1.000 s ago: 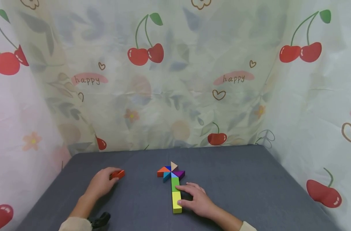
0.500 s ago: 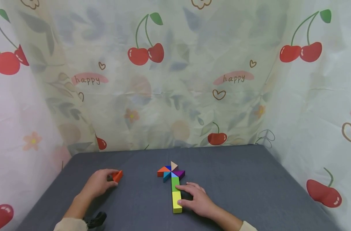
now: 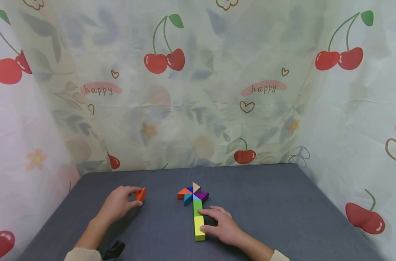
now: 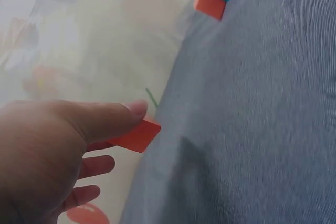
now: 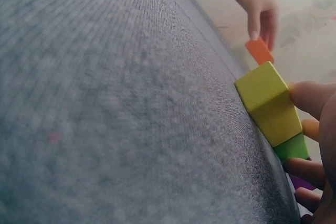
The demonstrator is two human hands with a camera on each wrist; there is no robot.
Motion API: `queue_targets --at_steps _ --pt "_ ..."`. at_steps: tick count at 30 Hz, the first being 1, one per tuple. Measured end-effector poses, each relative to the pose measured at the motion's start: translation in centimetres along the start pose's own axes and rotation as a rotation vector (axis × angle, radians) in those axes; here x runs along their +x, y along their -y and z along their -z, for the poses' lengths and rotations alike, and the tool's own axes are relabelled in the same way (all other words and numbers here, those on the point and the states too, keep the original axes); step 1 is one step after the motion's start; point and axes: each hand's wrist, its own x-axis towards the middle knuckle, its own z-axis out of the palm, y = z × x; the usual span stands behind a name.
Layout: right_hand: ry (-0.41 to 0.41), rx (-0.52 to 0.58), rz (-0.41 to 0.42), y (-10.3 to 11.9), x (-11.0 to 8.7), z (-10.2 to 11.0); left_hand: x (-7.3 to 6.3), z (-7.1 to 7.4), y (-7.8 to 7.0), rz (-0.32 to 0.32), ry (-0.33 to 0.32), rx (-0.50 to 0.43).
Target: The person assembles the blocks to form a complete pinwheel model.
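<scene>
My left hand [image 3: 117, 204] pinches a small orange triangular block [image 3: 141, 194] between thumb and fingers, left of the pinwheel-like figure. In the left wrist view, one flat face of that orange block [image 4: 137, 137] shows beyond the thumb. My right hand [image 3: 227, 228] rests beside the figure's stem, its thumb touching the yellow block [image 3: 199, 230] and a finger at the green block [image 3: 198, 205]. Above the stem several triangular blocks meet at their tips: orange [image 3: 182, 195], teal [image 3: 187, 199], dark blue [image 3: 190, 189], beige [image 3: 196, 187], purple [image 3: 202, 196] and light blue [image 3: 196, 198].
The blocks lie on a dark grey cloth-covered table [image 3: 266, 203]. A curtain [image 3: 198, 108] with cherries printed on it hangs behind and at both sides. Near my left wrist, a black strap-like piece [image 3: 114, 250] sticks out.
My left hand first drew slightly left, then moved right and a little farther away with the orange block, which has turned in the fingers. The right hand and the laid blocks stay put.
</scene>
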Motion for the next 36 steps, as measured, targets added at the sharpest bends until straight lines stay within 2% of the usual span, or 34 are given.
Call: queue_targets --at_steps 9,17,22,28,36 --pt "-0.008 -0.009 0.026 0.0 0.0 0.0 -0.1 0.3 -2.4 -0.066 -0.060 -0.094" --pt "-0.007 -0.006 0.032 0.0 -0.1 0.0 -0.3 -0.1 -4.5 -0.122 -0.079 -0.073" --pt "-0.006 0.002 0.029 0.1 -0.1 0.1 -0.4 -0.5 -5.5 -0.154 -0.123 -0.067" --pt "0.001 0.004 0.007 0.1 -0.1 0.0 -0.7 -0.9 -6.4 -0.193 -0.178 -0.115" --pt "-0.004 0.015 0.009 0.3 -0.2 0.1 -0.8 -2.1 -7.8 -0.186 -0.200 -0.166"
